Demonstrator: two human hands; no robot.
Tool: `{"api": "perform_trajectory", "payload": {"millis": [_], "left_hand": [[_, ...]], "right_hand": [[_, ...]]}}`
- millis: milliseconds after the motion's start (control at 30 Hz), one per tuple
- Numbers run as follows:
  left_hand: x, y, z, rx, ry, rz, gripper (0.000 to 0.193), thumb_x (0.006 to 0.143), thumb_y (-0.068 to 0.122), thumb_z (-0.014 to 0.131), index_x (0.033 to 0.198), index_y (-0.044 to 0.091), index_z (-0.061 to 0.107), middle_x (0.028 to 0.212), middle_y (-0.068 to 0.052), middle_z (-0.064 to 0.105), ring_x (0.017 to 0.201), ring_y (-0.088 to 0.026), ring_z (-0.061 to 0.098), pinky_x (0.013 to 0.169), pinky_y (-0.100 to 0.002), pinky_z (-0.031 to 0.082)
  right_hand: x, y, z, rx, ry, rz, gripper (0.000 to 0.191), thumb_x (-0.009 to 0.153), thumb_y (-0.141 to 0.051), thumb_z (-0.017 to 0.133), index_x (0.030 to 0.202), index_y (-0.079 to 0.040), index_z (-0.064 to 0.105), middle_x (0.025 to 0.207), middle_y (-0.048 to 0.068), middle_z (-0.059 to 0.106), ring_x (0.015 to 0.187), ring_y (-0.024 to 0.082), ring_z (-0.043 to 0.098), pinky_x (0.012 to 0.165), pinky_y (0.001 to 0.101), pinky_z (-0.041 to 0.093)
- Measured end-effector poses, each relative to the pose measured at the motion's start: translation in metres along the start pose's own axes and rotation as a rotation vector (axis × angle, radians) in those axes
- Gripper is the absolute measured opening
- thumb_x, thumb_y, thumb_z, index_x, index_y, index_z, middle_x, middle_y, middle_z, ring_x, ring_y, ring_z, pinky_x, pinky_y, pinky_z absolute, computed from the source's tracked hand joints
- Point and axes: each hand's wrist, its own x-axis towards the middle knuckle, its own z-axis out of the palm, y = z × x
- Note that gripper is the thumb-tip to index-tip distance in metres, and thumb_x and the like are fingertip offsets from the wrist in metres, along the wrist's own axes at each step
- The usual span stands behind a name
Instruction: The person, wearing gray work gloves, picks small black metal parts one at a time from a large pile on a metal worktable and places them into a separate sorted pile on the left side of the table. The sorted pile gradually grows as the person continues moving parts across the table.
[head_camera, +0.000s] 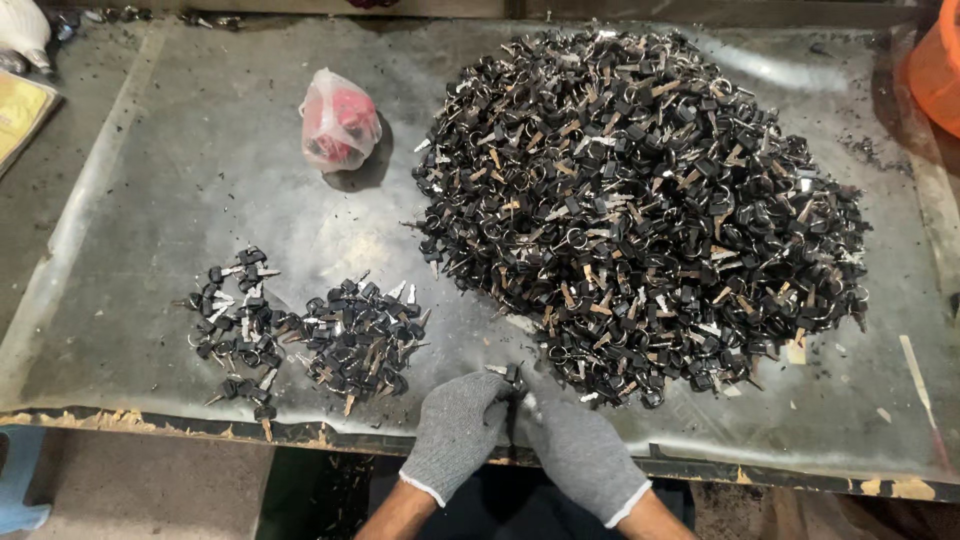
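- Left hand (457, 432) and right hand (577, 452), both in grey knit gloves, meet at the near edge of the table (150, 180); fingertips of both pinched together on one small black-headed key (513, 376), held just above the sheet, near the big pile's front edge
- Big pile of keys (640, 200) fills the right half; black heads, metal blades and rings tangled; two smaller heaps (300, 335) sit well apart to the left
- Tied plastic bag with red contents (338, 120) stands beyond the small heaps; orange tub (940, 65) at the far right corner
- Risk, as I judge it: knit gloves dull the grip; a small key could slip and drop off the near edge; rings may snag the glove yarn; the big pile's slope could slide forward if disturbed
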Motion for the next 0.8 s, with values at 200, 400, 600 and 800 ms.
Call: {"api": "perform_trajectory", "payload": {"millis": [200, 400, 600, 800], "left_hand": [[-0.007, 0.004, 0.005, -0.005, 0.063, 0.016, 0.017, 0.081, 0.008, 0.068, 0.097, 0.006, 0.074, 0.091, -0.013, 0.073, 0.086, -0.036, 0.071, 0.077, -0.048, 0.054], [-0.015, -0.003, 0.014, -0.069, 0.164, 0.136, 0.017, 0.083, 0.005, 0.066, 0.098, 0.006, 0.073, 0.093, -0.014, 0.073, 0.087, -0.037, 0.071, 0.077, -0.048, 0.055], [-0.013, -0.008, 0.017, -0.014, 0.151, 0.193, 0.015, 0.085, 0.006, 0.065, 0.098, 0.004, 0.072, 0.091, -0.014, 0.072, 0.084, -0.035, 0.071, 0.075, -0.046, 0.055], [-0.018, -0.003, 0.015, -0.031, 0.187, 0.152, 0.019, 0.082, 0.006, 0.067, 0.100, 0.007, 0.072, 0.088, -0.012, 0.072, 0.081, -0.035, 0.070, 0.070, -0.047, 0.053]], "right_hand": [[0.003, -0.001, 0.002, -0.122, 0.147, -0.018, 0.044, 0.097, -0.031, 0.062, 0.125, 0.000, 0.049, 0.100, 0.020, 0.072, 0.088, 0.036, 0.073, 0.070, 0.0483, 0.061], [0.001, 0.006, 0.010, -0.104, 0.156, 0.116, 0.045, 0.098, -0.022, 0.054, 0.139, -0.005, 0.048, 0.102, 0.024, 0.069, 0.083, 0.041, 0.073, 0.064, 0.0496, 0.062], [0.004, 0.009, 0.009, -0.287, -0.086, 0.054, 0.033, 0.102, -0.024, 0.055, 0.122, 0.001, 0.050, 0.088, 0.020, 0.074, 0.081, 0.034, 0.074, 0.069, 0.0446, 0.063], [-0.002, 0.000, 0.007, -0.430, 0.111, 0.070, 0.025, 0.100, -0.018, 0.057, 0.117, 0.000, 0.053, 0.097, 0.020, 0.071, 0.076, 0.031, 0.076, 0.059, 0.0406, 0.064]]}}
